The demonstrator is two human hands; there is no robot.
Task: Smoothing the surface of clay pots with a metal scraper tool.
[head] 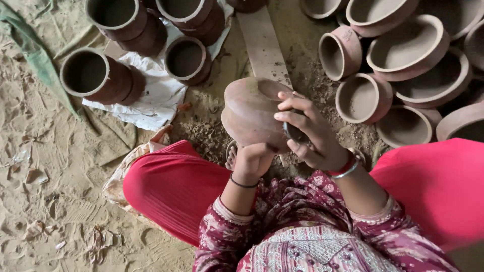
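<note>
Near the middle of the head view, a round brown clay pot [250,113] is held up over the person's lap, tipped on its side. The left hand [253,160] is closed in a fist under the pot and grips its lower edge, so the pot does not drop. The right hand [308,136] wraps over the right side of the pot, with the fingers [291,107] curled on it. A small dark thing [294,133] sits under those fingers, pressed to the clay; I cannot tell what it is. Holding the pot from below and from the side keeps it steady and close to the eyes.

At the upper left of the frame, four darker pots [96,74] stand with mouths up on a white cloth [151,100]. At the upper right, many pale clay bowls [406,48] lean on each other in a heap. A flat wooden board [262,45] lies on the sandy floor [55,191] between the two groups, just behind the held pot. Red trouser legs [171,184] spread to both sides at the bottom. The heap of bowls is very near the right hand, so there is little room on that side.
</note>
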